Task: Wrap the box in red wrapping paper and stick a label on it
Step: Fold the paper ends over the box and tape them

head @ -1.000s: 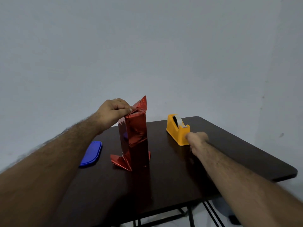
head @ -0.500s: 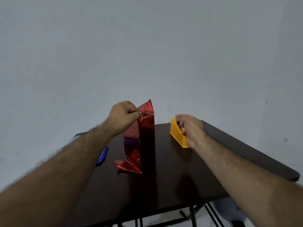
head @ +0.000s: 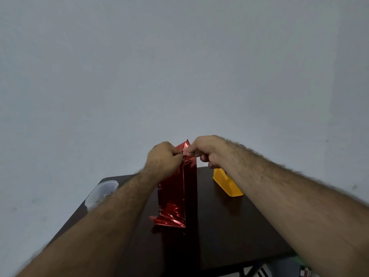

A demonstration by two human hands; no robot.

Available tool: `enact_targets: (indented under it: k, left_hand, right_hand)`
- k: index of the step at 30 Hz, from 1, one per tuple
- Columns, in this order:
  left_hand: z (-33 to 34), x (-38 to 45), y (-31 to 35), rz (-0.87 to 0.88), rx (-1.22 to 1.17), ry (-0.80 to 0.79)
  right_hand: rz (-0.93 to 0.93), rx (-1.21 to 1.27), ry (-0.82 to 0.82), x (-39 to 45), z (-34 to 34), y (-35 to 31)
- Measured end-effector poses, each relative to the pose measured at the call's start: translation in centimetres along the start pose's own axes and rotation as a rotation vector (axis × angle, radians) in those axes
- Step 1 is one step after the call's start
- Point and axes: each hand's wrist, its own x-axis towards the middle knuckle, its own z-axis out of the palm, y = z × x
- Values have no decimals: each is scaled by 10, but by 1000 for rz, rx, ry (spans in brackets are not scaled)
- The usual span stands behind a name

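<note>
Standing upright near the middle of the dark table (head: 229, 236) is the box (head: 177, 188), tall and narrow, covered in shiny red wrapping paper (head: 173, 218) that creases and flares out loose at its foot and rises to a crumpled point at its top. No writing or label can be read on any of it. Both forearms reach in from the near edge and meet at the top of the box. The left hand (head: 162, 159) is curled into a fist against the box's upper left side, pinching the paper there. The right hand (head: 207, 151) comes in from the box's right, its thumb and forefinger pinching the top of the paper, the other fingers curled beneath. Right of the box and farther back sits a yellow tape dispenser (head: 226, 183), partly behind the right wrist. Left of the box, at the table's edge, lies a clear plastic container (head: 99, 193).
</note>
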Motion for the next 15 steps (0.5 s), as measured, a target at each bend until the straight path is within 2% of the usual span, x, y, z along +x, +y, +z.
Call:
enact_targets:
  k: [4, 10, 15]
  left_hand:
    - [-8, 3, 1, -77, -42, -50]
    - [-12, 4, -1, -69, -84, -105]
    - [-7, 5, -4, -71, -76, -85]
  right_hand:
    - [13, -110, 0, -10, 7, -8]
    - [24, -109, 49, -13, 18, -7]
    - [19, -138, 102, -2, 26, -6]
